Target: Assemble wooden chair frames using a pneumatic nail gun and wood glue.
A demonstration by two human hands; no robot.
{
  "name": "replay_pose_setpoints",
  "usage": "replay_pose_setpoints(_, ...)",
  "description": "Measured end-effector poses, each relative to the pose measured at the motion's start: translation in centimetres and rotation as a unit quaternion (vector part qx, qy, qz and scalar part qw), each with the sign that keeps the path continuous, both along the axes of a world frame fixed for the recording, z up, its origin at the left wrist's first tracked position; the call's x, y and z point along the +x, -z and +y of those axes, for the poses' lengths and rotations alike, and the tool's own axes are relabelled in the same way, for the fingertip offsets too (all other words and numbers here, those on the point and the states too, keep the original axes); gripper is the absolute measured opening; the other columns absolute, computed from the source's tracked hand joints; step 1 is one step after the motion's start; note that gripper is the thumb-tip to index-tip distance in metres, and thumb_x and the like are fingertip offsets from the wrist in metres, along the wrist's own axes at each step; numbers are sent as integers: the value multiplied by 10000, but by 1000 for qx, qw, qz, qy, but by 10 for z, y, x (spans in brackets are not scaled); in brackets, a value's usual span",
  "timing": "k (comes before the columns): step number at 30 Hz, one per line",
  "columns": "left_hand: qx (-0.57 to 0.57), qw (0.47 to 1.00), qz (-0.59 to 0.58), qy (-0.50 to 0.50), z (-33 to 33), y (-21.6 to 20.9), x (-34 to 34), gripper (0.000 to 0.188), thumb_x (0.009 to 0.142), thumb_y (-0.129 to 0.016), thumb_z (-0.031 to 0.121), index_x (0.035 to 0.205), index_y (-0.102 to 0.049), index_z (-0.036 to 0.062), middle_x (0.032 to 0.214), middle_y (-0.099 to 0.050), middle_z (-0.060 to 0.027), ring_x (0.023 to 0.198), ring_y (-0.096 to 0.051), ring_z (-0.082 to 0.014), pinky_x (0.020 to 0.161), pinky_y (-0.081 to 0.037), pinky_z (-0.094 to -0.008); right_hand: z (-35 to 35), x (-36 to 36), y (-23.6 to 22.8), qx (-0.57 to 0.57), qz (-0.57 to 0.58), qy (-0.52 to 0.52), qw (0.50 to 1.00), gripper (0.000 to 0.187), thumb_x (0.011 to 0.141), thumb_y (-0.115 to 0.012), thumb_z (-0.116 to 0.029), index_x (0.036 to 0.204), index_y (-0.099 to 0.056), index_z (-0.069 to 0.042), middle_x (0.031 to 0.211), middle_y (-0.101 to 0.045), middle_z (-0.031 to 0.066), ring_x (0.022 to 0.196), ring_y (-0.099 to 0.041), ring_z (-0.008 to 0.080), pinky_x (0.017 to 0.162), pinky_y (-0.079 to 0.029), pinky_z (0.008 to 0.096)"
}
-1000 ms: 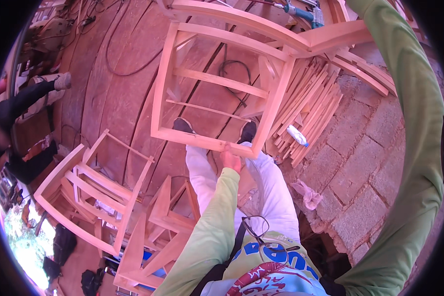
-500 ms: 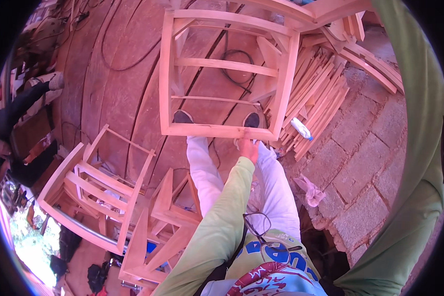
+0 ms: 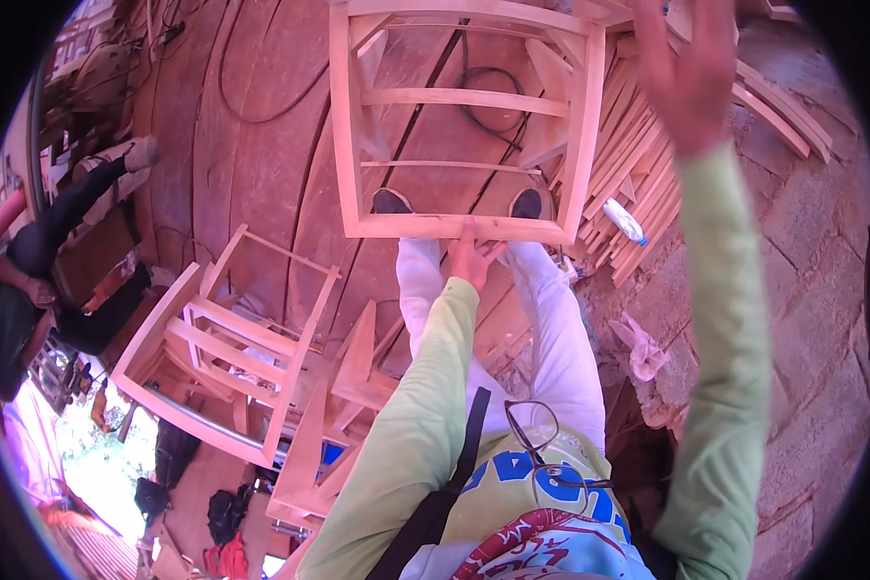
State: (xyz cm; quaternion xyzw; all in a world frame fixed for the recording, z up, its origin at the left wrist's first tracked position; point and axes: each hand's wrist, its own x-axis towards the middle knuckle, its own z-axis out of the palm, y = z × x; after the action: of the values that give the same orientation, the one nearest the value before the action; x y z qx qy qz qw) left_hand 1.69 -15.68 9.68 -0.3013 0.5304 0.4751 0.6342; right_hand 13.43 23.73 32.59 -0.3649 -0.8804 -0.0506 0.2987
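An unfinished wooden chair frame (image 3: 507, 228) stands in front of me, its seat open and crossed by slats. My left hand (image 3: 470, 261) is at the middle of its near rail, with a finger over the top and the others at the rail's near side. To the right, my right hand (image 3: 691, 82) is raised, somewhat blurred, its fingers apart and nothing visible in it. From this view it overlaps the upper end of a pile of thin wooden strips (image 3: 638, 164); I cannot tell whether it touches anything.
More chair frames (image 3: 227, 353) lie at the left. A cable (image 3: 251, 118) runs over the reddish floor. A bottle (image 3: 625, 221) rests on the strips, and a pink plastic bag (image 3: 640, 346) lies near blockwork (image 3: 793, 319). Another person (image 3: 43, 232) is at the far left.
My right hand has come into view at the upper right. My left hand has shifted leftward along the near rail. The whole view has shifted slightly.
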Motion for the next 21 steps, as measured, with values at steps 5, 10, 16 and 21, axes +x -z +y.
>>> replay_pose_setpoints(5,7,999,54,1,4,3,-8,532,1018,-632,336,1336,-425,-37,1295,-541,-237,1090,-645,-463,883,-616,-582,-246,98,73,-551,149,295,766,271,1032,-590,-136,1266,-579,1,1109,-651,85,1023,-650,166,906,-524,310)
replay_pose_setpoints(10,12,999,24,27,10,6,-1,468,1039,-595,315,1338,-421,-1,1307,-527,-214,1188,-580,-475,971,-564,-629,-409,190,89,-591,70,256,762,164,1028,-587,-145,1129,-602,-18,970,-643,42,868,-659,142,762,-537,280)
replay_pose_setpoints(16,47,998,36,30,1,15,-12,483,1033,-592,373,1316,-469,2,1297,-548,-225,1162,-612,-407,985,-561,-588,-490,203,122,-677,237,389,578,116,997,-645,-137,1049,-617,-37,904,-637,14,765,-632,102,678,-539,270)
replay_pose_setpoints(21,21,946,-37,321,14,-31,20,585,1041,-544,466,1393,-441,10,1264,-612,-192,1100,-666,-333,976,-569,-450,-490,254,175,-539,208,502,644,57,920,-609,4,917,-597,-51,787,-610,7,687,-602,92,641,-540,268)
